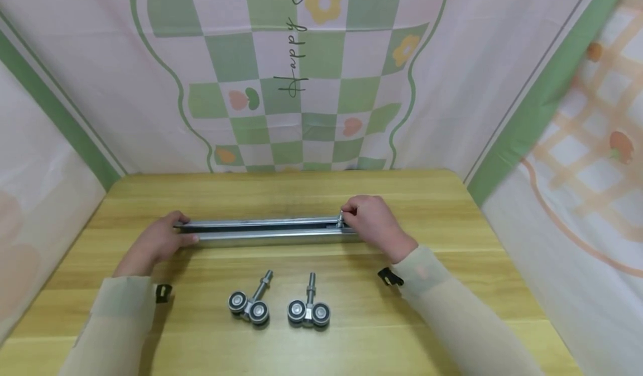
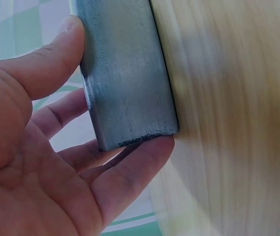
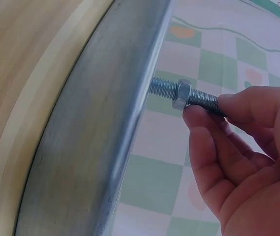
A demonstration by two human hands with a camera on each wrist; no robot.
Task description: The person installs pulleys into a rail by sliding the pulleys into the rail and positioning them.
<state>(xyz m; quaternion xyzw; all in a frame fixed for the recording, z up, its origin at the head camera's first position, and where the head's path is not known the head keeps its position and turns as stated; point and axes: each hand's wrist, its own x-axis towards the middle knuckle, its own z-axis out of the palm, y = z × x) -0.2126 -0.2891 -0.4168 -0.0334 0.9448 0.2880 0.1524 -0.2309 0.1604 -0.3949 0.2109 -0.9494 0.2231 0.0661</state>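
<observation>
Right hand (image 1: pixel 374 225) pinches the threaded bolt (image 3: pixel 164 88) between thumb and fingertips, beyond its nut (image 3: pixel 182 94); left hand (image 1: pixel 163 237) grips the left end of the metal channel (image 1: pixel 271 236). The channel lies mid-frame in the head view, open side up, long axis running left to right. The bolt projects upward near its right end, crosswise to that axis. Brace the channel and keep the bolt square; tilting would likely cause binding.

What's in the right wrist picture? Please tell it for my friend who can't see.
A right hand pinches a threaded bolt that sticks out past the edge of a metal rail, with a hex nut on the bolt. The rail rests on a wooden table, and behind is a green-and-white checked cloth.
</observation>
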